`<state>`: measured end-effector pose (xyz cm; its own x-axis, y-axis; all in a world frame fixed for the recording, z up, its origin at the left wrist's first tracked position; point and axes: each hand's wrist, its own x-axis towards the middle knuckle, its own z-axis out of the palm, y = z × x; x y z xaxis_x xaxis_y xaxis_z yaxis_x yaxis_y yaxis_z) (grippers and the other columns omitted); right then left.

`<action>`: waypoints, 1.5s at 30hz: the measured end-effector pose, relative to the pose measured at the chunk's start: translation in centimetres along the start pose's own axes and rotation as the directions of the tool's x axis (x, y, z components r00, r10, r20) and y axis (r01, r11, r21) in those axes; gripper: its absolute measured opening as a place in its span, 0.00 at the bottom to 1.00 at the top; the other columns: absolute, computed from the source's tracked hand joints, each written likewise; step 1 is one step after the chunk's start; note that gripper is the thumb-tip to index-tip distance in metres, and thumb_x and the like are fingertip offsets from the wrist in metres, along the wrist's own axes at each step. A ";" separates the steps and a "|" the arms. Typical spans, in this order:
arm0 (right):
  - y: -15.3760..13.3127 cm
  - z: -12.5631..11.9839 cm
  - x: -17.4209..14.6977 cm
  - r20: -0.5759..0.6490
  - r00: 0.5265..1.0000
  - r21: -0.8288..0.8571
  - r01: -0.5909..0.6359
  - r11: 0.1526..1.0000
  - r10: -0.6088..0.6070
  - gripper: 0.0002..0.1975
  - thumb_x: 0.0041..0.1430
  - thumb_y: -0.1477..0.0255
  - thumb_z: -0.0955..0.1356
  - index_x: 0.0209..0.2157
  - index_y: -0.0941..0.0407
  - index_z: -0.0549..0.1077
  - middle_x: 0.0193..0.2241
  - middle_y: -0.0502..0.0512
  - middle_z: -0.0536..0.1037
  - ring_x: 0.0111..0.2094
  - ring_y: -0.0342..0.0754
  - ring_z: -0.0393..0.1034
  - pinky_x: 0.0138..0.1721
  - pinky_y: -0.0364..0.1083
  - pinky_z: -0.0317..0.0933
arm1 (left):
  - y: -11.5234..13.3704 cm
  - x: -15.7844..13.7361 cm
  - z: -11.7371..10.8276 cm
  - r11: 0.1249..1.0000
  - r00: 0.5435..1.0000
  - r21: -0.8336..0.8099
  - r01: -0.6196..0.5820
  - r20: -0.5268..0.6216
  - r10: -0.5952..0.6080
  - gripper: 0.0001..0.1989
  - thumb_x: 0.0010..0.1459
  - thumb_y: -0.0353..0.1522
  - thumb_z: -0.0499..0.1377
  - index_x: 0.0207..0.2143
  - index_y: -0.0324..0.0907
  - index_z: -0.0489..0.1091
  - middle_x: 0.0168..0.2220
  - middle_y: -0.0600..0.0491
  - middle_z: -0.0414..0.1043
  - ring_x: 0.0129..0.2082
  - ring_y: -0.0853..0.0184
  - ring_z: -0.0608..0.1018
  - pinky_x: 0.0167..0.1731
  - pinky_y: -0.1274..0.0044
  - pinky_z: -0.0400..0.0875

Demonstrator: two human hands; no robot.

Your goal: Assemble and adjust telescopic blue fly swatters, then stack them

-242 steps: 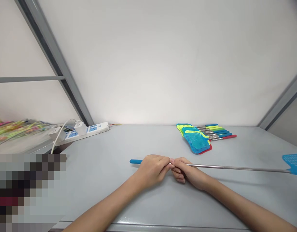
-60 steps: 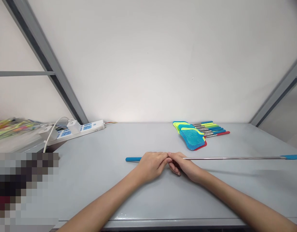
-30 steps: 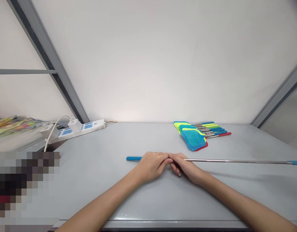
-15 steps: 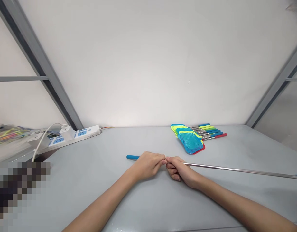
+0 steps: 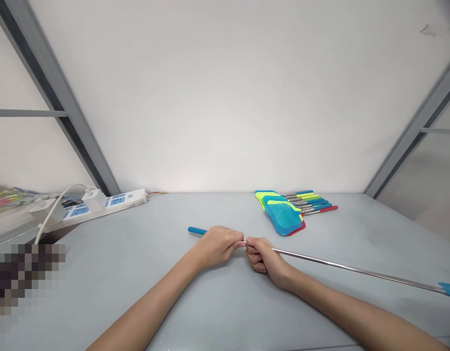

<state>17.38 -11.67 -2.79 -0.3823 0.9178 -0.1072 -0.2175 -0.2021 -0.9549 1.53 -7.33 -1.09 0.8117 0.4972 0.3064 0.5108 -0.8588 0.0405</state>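
A telescopic fly swatter [image 5: 330, 263] with a blue handle and a thin metal rod stretches across the table in front of me. My left hand [image 5: 222, 245] is closed round it near the handle, whose blue end sticks out to the left. Close beside it, my right hand [image 5: 264, 258] grips the metal rod, with a short bit of rod showing between the two hands. The swatter's blue head is cut off at the right edge of the view. Farther back lies a pile of fly swatters [image 5: 284, 218] with blue, yellow-green and red mesh heads, handles pointing right.
A white power strip [image 5: 129, 199] with plugs and a cable stands at the left on the grey table [image 5: 166, 302]. Colourful blurred items [image 5: 12, 202] lie at the far left. A white wall [image 5: 210, 97] and grey frame posts [image 5: 78, 131] border the table.
The swatter's rod has tilted, its right end now lower and more of its blue head in view. Both hands keep their grip. The whole view has shifted slightly.
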 end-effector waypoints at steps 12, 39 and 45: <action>0.1 0.2 0.0 -0.028 0.999 -0.006 0.029 1.000 -0.029 0.17 0.51 0.63 0.59 0.17 0.56 0.48 0.14 0.41 0.44 0.15 0.35 0.34 0.14 0.38 0.29 | -1.1 -0.2 0.3 1.000 1.000 0.002 -0.010 -0.022 0.010 0.16 0.60 0.38 0.39 0.21 0.42 0.52 0.19 0.59 0.58 0.19 0.72 0.60 0.22 0.80 0.52; 0.4 -0.5 0.0 -0.050 0.998 0.018 0.038 0.999 -0.037 0.17 0.52 0.63 0.59 0.16 0.56 0.48 0.13 0.41 0.44 0.14 0.35 0.34 0.14 0.38 0.29 | -2.6 -0.8 0.4 1.000 0.999 -0.001 0.002 -0.046 -0.002 0.16 0.60 0.37 0.40 0.21 0.41 0.53 0.19 0.59 0.58 0.19 0.72 0.60 0.23 0.80 0.53; 0.3 -0.5 -0.1 -0.066 0.997 0.007 0.037 0.999 -0.037 0.18 0.52 0.63 0.59 0.16 0.56 0.48 0.13 0.41 0.44 0.14 0.35 0.34 0.14 0.38 0.29 | -3.2 -1.0 0.1 1.000 0.999 0.019 0.011 -0.047 -0.010 0.16 0.60 0.37 0.39 0.22 0.42 0.55 0.20 0.58 0.60 0.20 0.72 0.61 0.24 0.80 0.54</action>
<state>17.81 -11.61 -3.25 -0.3144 0.9450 -0.0899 -0.2379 -0.1701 -0.9563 -0.87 -5.03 -1.64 0.7926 0.4993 0.3501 0.5247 -0.8509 0.0255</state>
